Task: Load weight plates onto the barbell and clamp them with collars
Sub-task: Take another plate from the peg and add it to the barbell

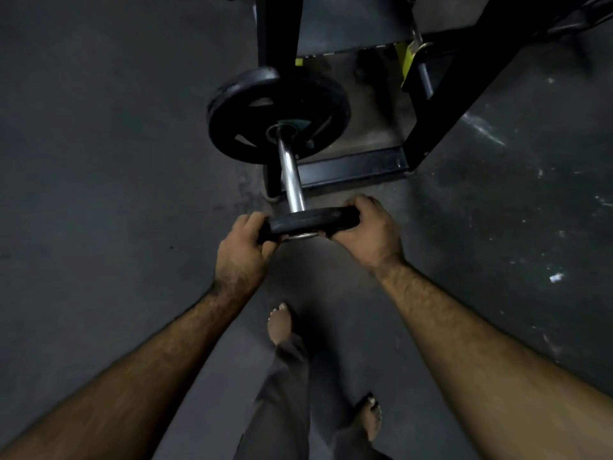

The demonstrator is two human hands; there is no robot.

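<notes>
The chrome barbell sleeve [291, 175] points toward me from the rack. A large black weight plate [238, 107] sits far up the sleeve against its collar. A small black weight plate [315, 219] is threaded on the very tip of the sleeve, seen edge-on. My left hand [243, 249] grips its left rim and my right hand [366, 232] grips its right rim. No clamp collar is in view.
A black steel rack frame [444, 104] with a floor crossbar [351, 169] stands behind the barbell, with yellow-green fittings [408, 63]. The dark rubber floor [99, 161] spreads all around. My bare feet [280, 323] stand just below the hands.
</notes>
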